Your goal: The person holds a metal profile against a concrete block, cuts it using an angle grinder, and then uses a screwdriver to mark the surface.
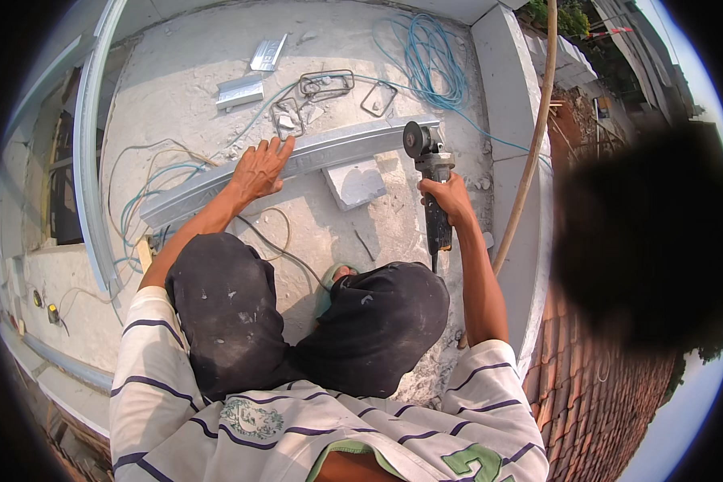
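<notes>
My left hand [257, 169] grips a long galvanised metal channel [361, 139], fingers spread over its far edge and thumb at the near side. The channel lies diagonally across a white lightweight block [353, 183]. My right hand [448, 195] is closed on the body of a black angle grinder [437, 217], held upright in the picture with its disc [414, 139] beside the channel's right end. I cannot tell whether the disc touches the metal. My knees in dark trousers are below, with a green sandal [327, 291] between them.
Short metal offcuts [239, 92], bent rebar loops [328, 80], a coiled blue hose [430, 60] and loose cables [285, 229] lie on the concrete floor [161, 88]. An upright channel [84, 161] stands left; a low block wall [510, 120] and pole [528, 177] are right, beside roof tiles [586, 386].
</notes>
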Available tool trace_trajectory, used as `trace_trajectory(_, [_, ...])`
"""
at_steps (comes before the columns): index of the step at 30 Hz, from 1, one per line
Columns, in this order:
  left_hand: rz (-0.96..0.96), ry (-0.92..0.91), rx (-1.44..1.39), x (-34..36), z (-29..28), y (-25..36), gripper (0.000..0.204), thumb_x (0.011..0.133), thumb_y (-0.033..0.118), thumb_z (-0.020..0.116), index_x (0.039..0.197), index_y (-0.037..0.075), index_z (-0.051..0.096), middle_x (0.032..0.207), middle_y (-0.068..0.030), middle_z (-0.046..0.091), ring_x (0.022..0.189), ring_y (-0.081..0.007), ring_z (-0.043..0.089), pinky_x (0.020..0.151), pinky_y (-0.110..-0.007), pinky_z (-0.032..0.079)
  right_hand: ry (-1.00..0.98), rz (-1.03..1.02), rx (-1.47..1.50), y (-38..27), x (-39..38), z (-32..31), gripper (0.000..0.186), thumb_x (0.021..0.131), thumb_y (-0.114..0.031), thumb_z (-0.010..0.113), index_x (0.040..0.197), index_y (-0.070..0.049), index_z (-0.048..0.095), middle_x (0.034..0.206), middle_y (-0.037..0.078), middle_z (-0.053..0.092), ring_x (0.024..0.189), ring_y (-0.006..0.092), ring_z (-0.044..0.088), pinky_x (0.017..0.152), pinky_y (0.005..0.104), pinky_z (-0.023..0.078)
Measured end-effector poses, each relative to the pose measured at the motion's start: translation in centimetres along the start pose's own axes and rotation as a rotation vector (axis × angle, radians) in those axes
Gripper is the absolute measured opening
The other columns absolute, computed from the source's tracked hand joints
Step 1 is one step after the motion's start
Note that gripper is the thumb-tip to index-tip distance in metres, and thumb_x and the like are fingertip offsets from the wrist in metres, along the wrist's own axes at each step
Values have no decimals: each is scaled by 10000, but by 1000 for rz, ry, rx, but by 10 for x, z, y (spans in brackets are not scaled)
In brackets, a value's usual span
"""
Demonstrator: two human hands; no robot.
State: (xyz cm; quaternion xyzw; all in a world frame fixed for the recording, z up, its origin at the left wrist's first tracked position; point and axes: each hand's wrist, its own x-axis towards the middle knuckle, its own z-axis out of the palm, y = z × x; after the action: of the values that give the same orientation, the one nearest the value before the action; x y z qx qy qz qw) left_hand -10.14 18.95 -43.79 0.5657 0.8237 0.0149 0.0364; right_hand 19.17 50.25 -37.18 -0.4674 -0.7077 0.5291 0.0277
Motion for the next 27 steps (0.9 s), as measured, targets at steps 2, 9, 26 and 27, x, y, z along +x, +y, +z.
trace_trajectory(2, [16, 17, -8, -3, 2, -1, 1050, 674, 253, 922, 1545, 87, 361, 1214, -152, 581, 1072, -343, 651, 799, -455, 589, -13, -14, 5, 3, 5, 3, 369, 725, -165, 812, 990, 27, 642, 757, 84, 663, 598, 167, 625, 549, 347, 517])
trace_trajectory(9, [104, 195, 193, -1, 10, -3, 935, 785, 185, 849, 1574, 111, 351, 1197, -126, 586, 975, -292, 665, 730, -393, 544, -34, 5, 35, -6, 7, 6, 389, 709, -178, 826, 986, 21, 640, 762, 76, 660, 615, 166, 625, 571, 351, 524])
trace_trajectory(26, [113, 356, 300, -7, 13, 9, 721, 884, 49, 693, 1547, 131, 423, 1146, -89, 619, 864, -234, 653, 707, -362, 494, -46, -21, -19, 7, -2, 5, 361, 749, -138, 825, 993, 30, 619, 783, 102, 673, 616, 179, 668, 561, 338, 557])
trace_trajectory(27, [93, 313, 296, -6, 13, 9, 794, 844, 75, 739, 1563, 131, 408, 1179, -93, 614, 901, -248, 655, 737, -371, 506, -43, -22, -25, 9, 1, 5, 362, 749, -139, 826, 994, 29, 620, 785, 101, 673, 616, 178, 667, 560, 337, 556])
